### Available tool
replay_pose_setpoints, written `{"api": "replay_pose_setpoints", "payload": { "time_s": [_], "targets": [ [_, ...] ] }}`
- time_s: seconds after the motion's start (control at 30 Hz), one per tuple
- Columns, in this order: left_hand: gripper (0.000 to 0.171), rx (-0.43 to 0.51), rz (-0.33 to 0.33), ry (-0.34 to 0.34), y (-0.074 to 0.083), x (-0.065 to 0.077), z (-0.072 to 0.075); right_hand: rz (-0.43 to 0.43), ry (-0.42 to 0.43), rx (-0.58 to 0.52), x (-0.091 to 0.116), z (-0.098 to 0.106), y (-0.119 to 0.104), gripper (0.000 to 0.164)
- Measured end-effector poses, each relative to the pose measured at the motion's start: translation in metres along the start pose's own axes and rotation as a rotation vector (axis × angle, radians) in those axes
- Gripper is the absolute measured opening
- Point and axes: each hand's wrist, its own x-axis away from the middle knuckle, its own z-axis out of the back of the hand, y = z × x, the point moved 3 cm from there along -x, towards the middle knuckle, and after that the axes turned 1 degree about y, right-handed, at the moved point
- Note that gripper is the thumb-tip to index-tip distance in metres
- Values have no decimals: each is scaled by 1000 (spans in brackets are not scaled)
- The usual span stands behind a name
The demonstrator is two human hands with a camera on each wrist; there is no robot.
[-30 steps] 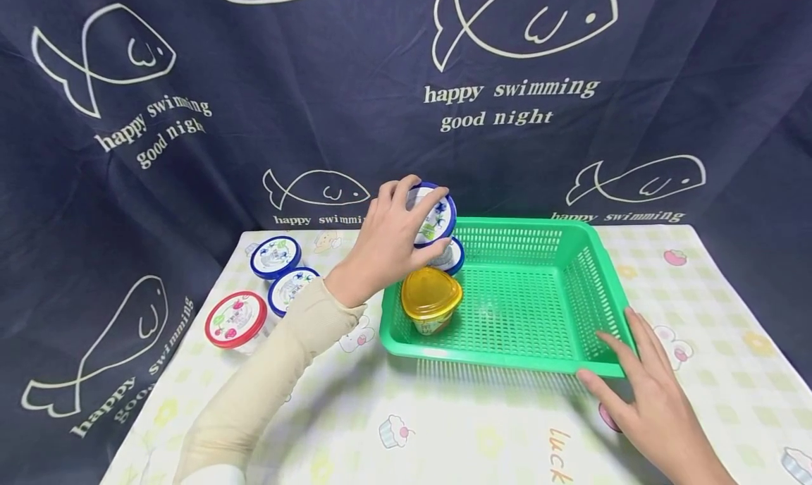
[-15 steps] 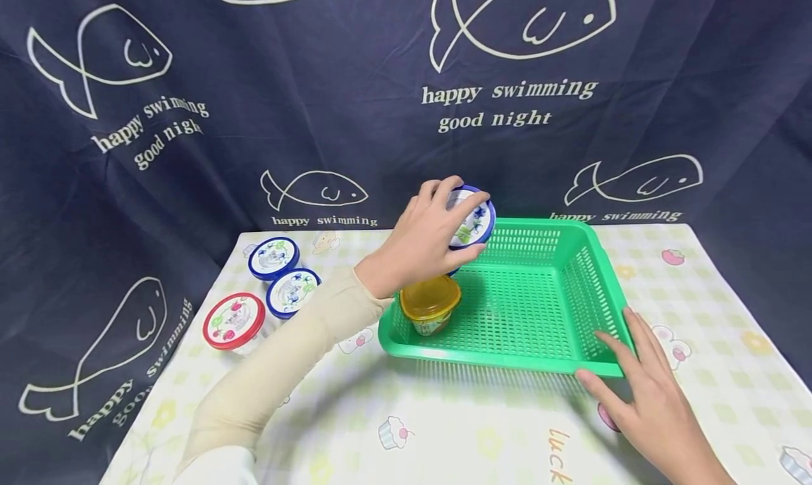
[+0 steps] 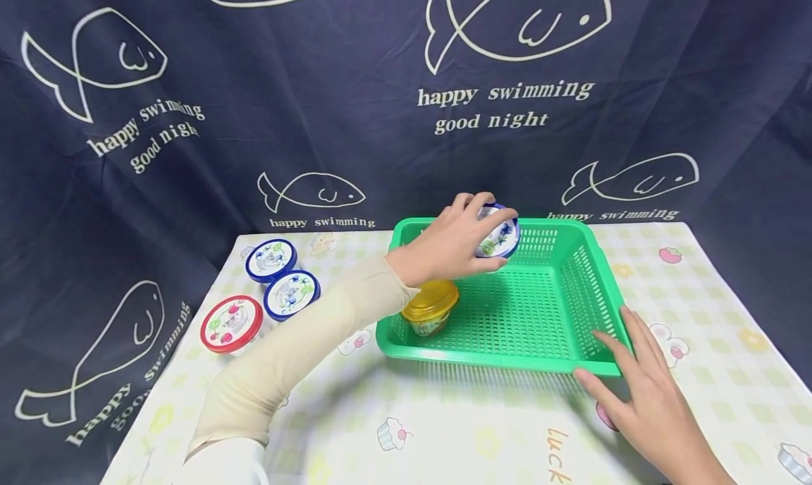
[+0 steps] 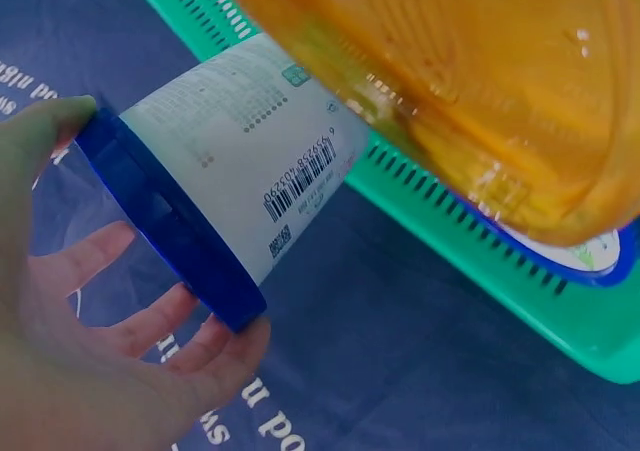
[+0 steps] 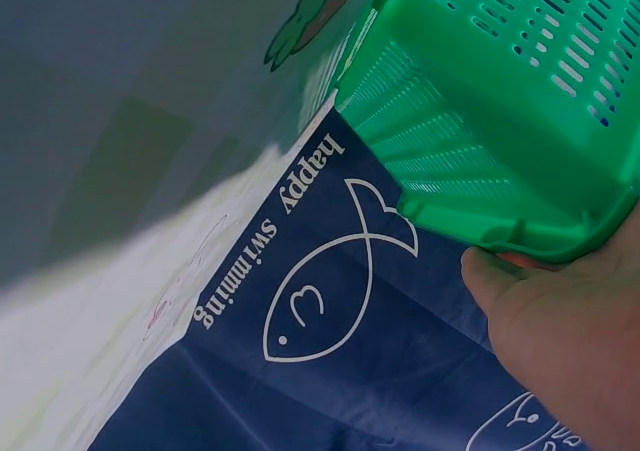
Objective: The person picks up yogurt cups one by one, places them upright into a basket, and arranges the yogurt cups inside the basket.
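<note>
My left hand (image 3: 452, 240) grips a white plastic tub with a blue lid (image 3: 502, 235) by the lid's edge. The tub is held over the back part of a green plastic basket (image 3: 488, 359), and its printed side with a barcode faces the left wrist camera. My right hand (image 3: 653, 404) holds the basket's near right corner, thumb at the front rim and a finger inside. Within the basket, at the left, stands a tub with a yellow lid (image 3: 432, 300). Another blue-lidded tub (image 4: 595, 253) shows behind the yellow lid in the left wrist view; my left hand hides it in the head view.
Left of the basket, two blue-lidded tubs (image 3: 271, 259) and a red-lidded tub (image 3: 232, 324) stand on the patterned tablecloth (image 3: 469, 428). A dark blue curtain (image 3: 355, 104) with fish drawings hangs behind the table.
My left hand has carried the blue-lidded tub to the right, from above the basket's left end toward its middle, and slightly lower. The right hand stays at the corner.
</note>
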Motion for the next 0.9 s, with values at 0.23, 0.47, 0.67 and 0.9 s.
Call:
{"api": "replay_pose_setpoints", "payload": {
  "time_s": [0.23,0.47,0.67,0.9],
  "targets": [
    [70,-17,-9,-78,0,-5,-13,-1,-4,-4,2,-2,0,68],
    [72,-15,-25,-137,-2,-4,-23,14,6,-5,2,-4,0,67],
    [78,-71,-46,-198,-5,-3,-28,7,1,-4,2,-4,0,67],
    [78,-15,-37,-285,-8,-10,-32,-5,-10,1,2,-5,2,68]
  ]
}}
